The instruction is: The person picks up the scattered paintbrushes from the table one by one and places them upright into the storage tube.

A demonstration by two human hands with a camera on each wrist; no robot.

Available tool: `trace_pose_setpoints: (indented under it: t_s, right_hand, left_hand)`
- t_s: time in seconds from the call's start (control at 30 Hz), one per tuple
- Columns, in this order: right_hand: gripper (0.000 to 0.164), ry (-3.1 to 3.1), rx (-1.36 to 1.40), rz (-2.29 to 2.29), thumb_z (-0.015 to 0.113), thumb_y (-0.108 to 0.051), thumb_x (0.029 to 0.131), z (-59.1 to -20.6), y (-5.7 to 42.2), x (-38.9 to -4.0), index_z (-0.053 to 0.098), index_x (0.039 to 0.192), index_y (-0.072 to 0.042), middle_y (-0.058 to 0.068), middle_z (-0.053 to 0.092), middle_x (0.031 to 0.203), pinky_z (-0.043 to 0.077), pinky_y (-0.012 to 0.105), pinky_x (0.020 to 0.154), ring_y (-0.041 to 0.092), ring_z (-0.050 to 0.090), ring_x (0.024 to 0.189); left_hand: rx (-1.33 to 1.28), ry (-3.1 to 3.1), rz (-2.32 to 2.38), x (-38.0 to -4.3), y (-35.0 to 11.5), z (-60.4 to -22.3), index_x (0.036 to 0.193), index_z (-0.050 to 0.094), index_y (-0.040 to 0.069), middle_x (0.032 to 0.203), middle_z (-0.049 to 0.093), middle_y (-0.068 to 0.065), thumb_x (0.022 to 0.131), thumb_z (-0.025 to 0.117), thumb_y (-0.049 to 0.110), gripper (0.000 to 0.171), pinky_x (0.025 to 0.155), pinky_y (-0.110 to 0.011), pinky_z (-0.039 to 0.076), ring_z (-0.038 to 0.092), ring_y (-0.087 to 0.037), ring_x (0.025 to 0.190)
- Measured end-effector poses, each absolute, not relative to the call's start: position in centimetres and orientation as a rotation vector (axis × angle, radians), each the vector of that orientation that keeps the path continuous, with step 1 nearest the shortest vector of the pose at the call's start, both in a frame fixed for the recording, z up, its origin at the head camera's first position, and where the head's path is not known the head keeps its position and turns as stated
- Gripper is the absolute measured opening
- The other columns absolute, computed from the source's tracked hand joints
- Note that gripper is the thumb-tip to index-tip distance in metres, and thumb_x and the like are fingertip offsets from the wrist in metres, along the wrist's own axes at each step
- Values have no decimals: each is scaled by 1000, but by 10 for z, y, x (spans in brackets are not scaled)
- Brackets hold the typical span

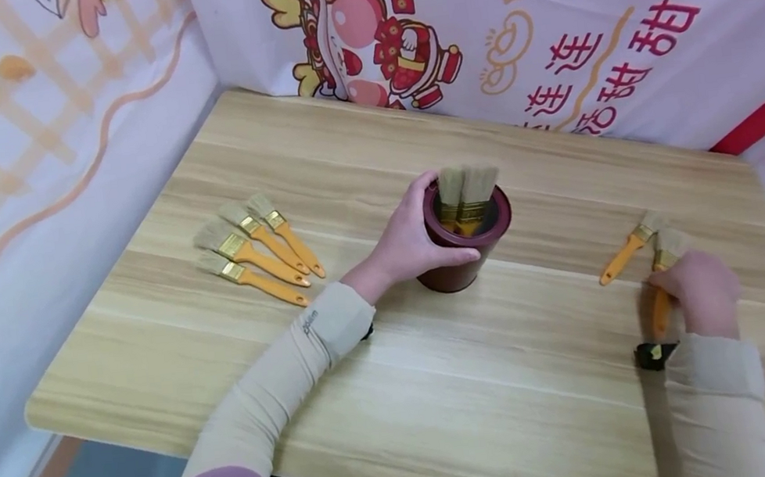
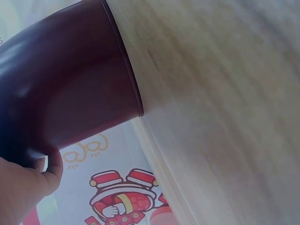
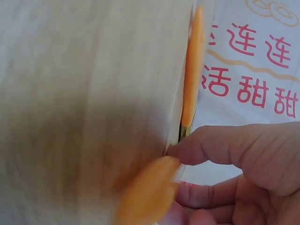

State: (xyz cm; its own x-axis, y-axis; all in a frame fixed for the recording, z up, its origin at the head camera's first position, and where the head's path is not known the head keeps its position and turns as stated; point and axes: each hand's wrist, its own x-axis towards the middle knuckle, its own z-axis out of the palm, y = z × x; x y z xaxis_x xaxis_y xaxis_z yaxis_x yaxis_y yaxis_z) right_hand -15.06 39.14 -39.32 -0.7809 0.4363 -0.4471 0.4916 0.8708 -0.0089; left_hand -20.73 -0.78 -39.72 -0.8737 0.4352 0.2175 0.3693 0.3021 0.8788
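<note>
Near the middle of the table stands a dark reddish-brown can [image 1: 453, 271], with two paintbrushes [image 1: 468, 193] upright in it, bristles up. My left hand [image 1: 403, 242] grips the can from its left side, thumb across the front and fingers round the back. In the left wrist view, the can's base rests on the wood. At the right, my right hand [image 1: 705, 287] pinches a paintbrush [image 1: 661, 310] by its orange handle, blurred in the right wrist view. Beside it lies another paintbrush [image 1: 617, 259], its bristles close to those of the held one.
Several paintbrushes [image 1: 260, 256] with orange handles lie fanned out on the left of the wooden table [image 1: 514, 397]. Printed cloth [image 1: 458, 33] hangs along the back edge and the left side. A black strap piece [image 1: 653, 355] shows by my right wrist.
</note>
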Motion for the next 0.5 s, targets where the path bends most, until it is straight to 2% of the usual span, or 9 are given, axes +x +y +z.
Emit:
trace_pose_setpoints:
  t_s: [0.17, 0.37, 0.5]
  right_hand:
    - [43, 2661, 730, -210, 59, -40, 86, -396, 394, -145, 57, 64, -3, 24, 57, 78, 45, 42, 60, 40, 56, 81]
    - [48, 2733, 743, -237, 48, -41, 89, -395, 395, -146, 58, 66, 0, 27, 57, 79, 43, 42, 58, 45, 56, 82]
    - [50, 2883, 712, -264, 49, -41, 88, -392, 386, -147, 58, 60, 0, 25, 58, 70, 39, 38, 51, 43, 56, 73]
  left_hand:
    - [754, 2497, 1616, -208, -5, -396, 151, 17, 11, 151, 33, -7, 64, 89, 38, 117, 115, -41, 34, 40, -21, 135]
    - [766, 2504, 1622, -209, -5, -397, 151, 17, 11, 152, 32, -8, 63, 90, 37, 117, 115, -41, 34, 39, -21, 136]
    - [754, 2480, 1635, -207, -9, -399, 151, 16, 13, 152, 32, -7, 64, 89, 38, 117, 115, -40, 34, 39, -20, 135]
